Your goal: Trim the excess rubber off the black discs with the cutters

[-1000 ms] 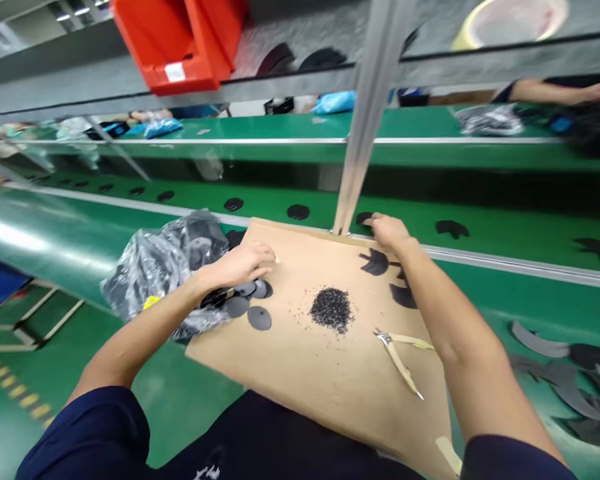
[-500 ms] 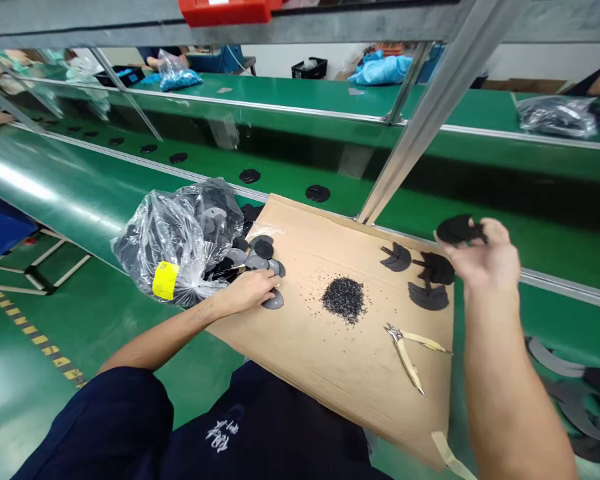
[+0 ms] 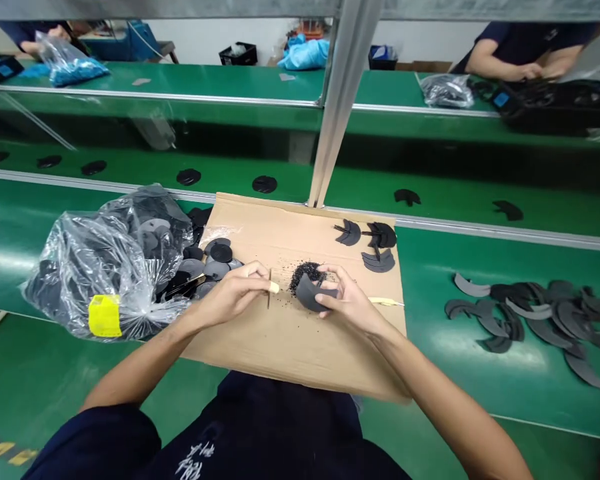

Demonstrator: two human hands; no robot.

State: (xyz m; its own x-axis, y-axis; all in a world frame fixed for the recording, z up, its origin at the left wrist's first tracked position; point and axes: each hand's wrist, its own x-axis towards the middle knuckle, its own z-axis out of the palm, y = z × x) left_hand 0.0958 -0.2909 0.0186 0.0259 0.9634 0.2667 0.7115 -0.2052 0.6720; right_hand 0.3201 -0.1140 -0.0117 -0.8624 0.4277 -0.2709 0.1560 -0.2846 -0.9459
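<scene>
My left hand point(image 3: 245, 290) is closed, its fingertips pinching a thin dark disc point(image 3: 269, 300) seen edge-on. A pale yellow bit point(image 3: 274, 287), perhaps a thumb cover, shows at its thumb tip. My right hand point(image 3: 347, 297) grips a black curved plastic part point(image 3: 309, 293), crescent-like, above a cardboard sheet point(image 3: 260, 353). Behind that part lies a pile of small black bits point(image 3: 305, 270). One yellow handle of the nippers point(image 3: 386, 301) sticks out right of my right hand; the rest is hidden. Several round dark discs point(image 3: 217, 268) lie near my left hand.
A clear plastic bag point(image 3: 115, 267) of dark parts stands left. Black assembled pieces point(image 3: 380, 237) lie at the cardboard's back right. Loose black crescents point(image 3: 555, 313) are heaped at right. Parts point(image 3: 265, 185) lie along the green belt behind a metal post point(image 3: 337, 107). A co-worker point(image 3: 535, 53) sits opposite.
My left hand has lifted a disc from the heap. My right hand has come in from the right to mid-cardboard with the black curved part. The view has turned right.
</scene>
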